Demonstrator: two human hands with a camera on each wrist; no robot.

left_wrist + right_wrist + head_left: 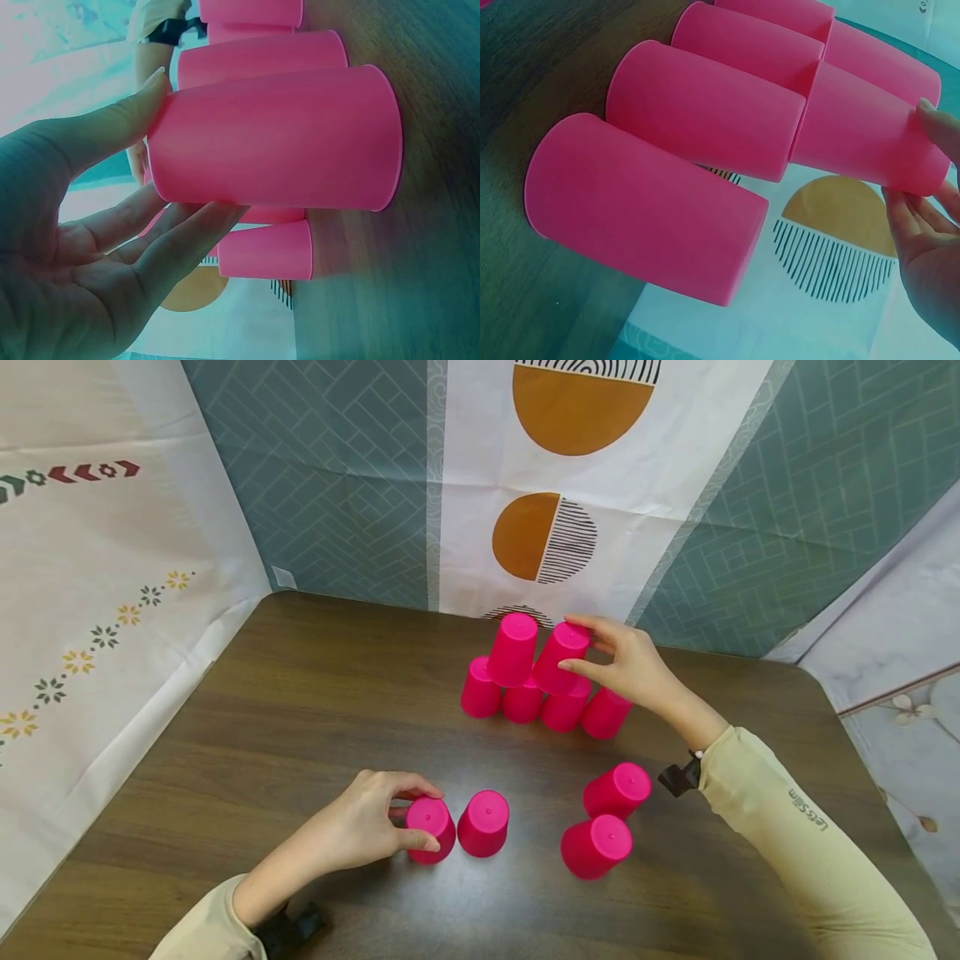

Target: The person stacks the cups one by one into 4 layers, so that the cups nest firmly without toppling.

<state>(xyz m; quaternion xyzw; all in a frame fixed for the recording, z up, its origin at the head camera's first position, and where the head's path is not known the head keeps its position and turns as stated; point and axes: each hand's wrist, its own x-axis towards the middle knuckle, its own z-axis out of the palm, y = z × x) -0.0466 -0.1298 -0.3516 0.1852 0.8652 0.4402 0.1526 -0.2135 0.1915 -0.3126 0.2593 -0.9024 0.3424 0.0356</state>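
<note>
My right hand (630, 664) pinches an upside-down pink cup (561, 656) near its closed end, thumb on the near side and fingers behind. That cup's rim is right at the tops of a row of several upside-down pink cups (480, 691). Beside it, on the left of the same upper level, stands another pink cup (513, 652). My left hand (360, 827) grips an upside-down pink cup (277, 142) on the table between thumb and fingers. Just right of that one is a further upside-down pink cup (483, 828).
Two more pink cups, a farther one (611, 792) and a nearer one (588, 850), stand upside down on the right of the brown wooden table (337, 693). Patterned cloth (337, 468) hangs behind the table's back edge, close behind the stacked cups.
</note>
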